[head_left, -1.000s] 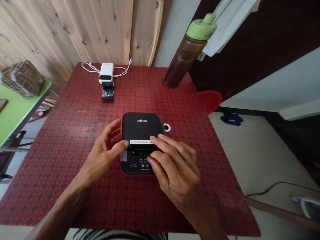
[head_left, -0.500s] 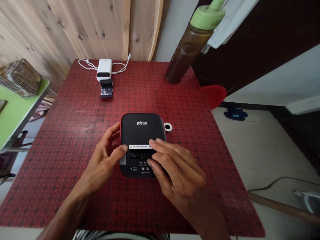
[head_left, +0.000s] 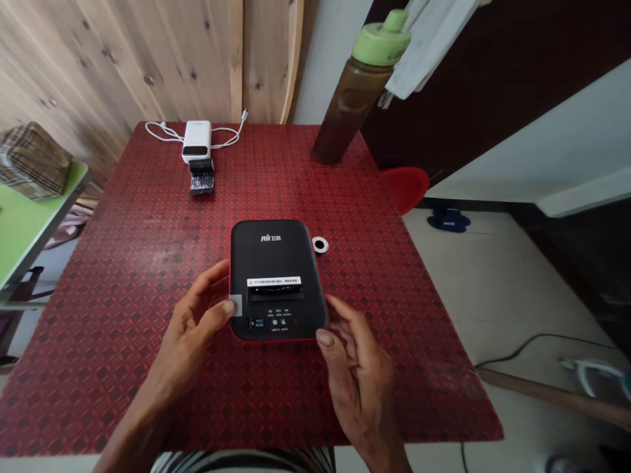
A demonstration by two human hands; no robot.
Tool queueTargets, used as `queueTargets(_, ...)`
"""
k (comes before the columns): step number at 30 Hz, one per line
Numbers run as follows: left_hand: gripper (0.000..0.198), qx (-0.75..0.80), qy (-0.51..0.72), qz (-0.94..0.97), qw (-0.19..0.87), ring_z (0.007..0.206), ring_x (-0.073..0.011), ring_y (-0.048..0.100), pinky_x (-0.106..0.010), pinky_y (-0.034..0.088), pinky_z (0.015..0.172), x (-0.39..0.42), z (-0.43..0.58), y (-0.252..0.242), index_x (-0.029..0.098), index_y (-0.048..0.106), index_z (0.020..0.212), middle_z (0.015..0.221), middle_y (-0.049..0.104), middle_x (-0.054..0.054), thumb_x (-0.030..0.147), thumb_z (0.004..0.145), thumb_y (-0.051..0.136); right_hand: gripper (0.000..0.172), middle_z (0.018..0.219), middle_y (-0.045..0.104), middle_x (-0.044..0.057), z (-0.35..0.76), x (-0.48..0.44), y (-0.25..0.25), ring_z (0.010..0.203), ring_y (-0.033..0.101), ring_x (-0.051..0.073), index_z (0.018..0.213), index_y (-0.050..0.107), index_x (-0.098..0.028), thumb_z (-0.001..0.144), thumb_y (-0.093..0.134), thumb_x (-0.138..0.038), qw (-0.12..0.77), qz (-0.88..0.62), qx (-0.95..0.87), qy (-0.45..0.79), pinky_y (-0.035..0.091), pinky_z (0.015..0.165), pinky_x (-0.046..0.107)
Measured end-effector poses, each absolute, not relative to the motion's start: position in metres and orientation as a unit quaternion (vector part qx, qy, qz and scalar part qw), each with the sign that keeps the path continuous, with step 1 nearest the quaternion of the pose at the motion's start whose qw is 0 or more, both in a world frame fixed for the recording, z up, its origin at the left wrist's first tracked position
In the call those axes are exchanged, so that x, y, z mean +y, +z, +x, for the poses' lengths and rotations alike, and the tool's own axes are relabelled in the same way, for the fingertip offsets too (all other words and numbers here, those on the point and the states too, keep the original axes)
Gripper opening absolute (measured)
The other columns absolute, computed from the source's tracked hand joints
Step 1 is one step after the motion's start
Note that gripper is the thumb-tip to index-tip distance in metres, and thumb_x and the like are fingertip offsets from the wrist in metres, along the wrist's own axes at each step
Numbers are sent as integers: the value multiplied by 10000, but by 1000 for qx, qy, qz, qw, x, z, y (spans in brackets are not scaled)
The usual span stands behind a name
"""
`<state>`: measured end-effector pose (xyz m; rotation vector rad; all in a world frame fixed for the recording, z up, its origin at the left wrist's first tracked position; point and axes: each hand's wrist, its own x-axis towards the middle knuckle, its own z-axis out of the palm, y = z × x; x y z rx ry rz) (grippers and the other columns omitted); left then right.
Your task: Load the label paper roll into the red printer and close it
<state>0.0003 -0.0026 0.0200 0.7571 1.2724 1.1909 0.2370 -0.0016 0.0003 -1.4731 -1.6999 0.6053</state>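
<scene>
A flat black device with red edges (head_left: 272, 263) lies on the red patterned table (head_left: 148, 276). It has a slot under a white warning strip (head_left: 273, 282), with small buttons and a little display below. My left hand (head_left: 194, 322) holds its left edge, thumb on top by a clear sticker (head_left: 236, 306) and fingers along the side. At the lower right corner, my right hand (head_left: 357, 368) grips the edge with its thumb near the top face. A white ring with a black centre (head_left: 320, 245) lies beside the device's right side.
A white power bank (head_left: 197, 139) with a cable and a black curled strip (head_left: 202, 182) lie at the back left. A brown bottle with a green lid (head_left: 352, 98) stands at the back right. Beyond the right edge is a red stool (head_left: 405, 188).
My right hand has left the slot area and moved down to the device's right edge. My left thumb has shifted slightly down. The whole view has shifted a little.
</scene>
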Motion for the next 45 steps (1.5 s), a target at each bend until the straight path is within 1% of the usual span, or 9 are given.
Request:
queueTargets(5,520,560,495,343,568,1480,-335,595,-480,500,1201,1,1,25,361,651,1511,1612,644,-47,413,1005,760,389,1073,863,119,233,-2,1,889,855,259,1332,695,-192,1095,593,-484,397,-579,-677,221,713,827,411)
queueTargets(11,526,567,491,351,561,1511,-356,559,-493,470,1220,3,-3,26,327,643,1521,1600,653,-60,412,1009,730,337,1127,858,115,230,0,5,981,849,256,1336,696,-201,1091,609,-414,405,-552,-699,205,708,876,389)
queueTargets(19,504,566,487,337,573,1521,-361,542,-492,476,1212,4,-4,29,344,658,1499,1580,666,-50,403,1003,728,331,1109,852,108,229,3,5,968,843,249,1319,687,-207,1097,591,-435,404,-550,-704,195,706,856,374)
queueTargets(29,529,568,518,283,573,1467,-349,602,-496,462,1219,7,5,35,304,685,1479,1535,703,-65,334,957,767,310,1119,849,118,229,7,10,978,849,253,1298,666,-187,1098,594,-414,389,-543,-717,200,711,851,362)
queueTargets(33,527,564,512,292,579,1464,-346,607,-499,451,1229,7,2,28,312,672,1493,1540,701,-69,350,974,752,317,1078,849,99,230,9,11,923,846,230,1297,669,-185,1111,580,-425,394,-530,-726,192,709,833,345)
queueTargets(36,540,559,516,297,577,1482,-351,590,-498,440,1232,5,0,19,322,663,1500,1565,682,-66,384,971,755,354,1120,849,97,238,14,19,945,843,229,1317,681,-182,1115,586,-457,381,-526,-738,185,708,864,362)
queueTargets(38,562,557,518,301,575,1502,-364,571,-515,429,1239,4,-1,15,321,650,1514,1579,670,-73,409,969,758,336,1204,837,107,242,21,29,1007,836,228,1344,684,-180,1116,604,-413,384,-521,-744,167,697,925,379)
queueTargets(42,584,544,527,304,578,1522,-370,555,-525,408,1263,1,-2,12,311,644,1521,1589,663,-81,432,965,774,217,1247,822,117,234,48,56,1154,789,218,1282,718,-165,1077,649,-140,400,-445,-795,93,629,1076,391)
queueTargets(45,565,533,532,309,581,1518,-365,561,-521,427,1258,0,-2,10,310,654,1510,1570,677,-82,434,973,778,220,1225,827,128,209,76,71,1155,774,250,1169,760,-144,1046,624,-23,314,-373,-870,70,620,1073,428)
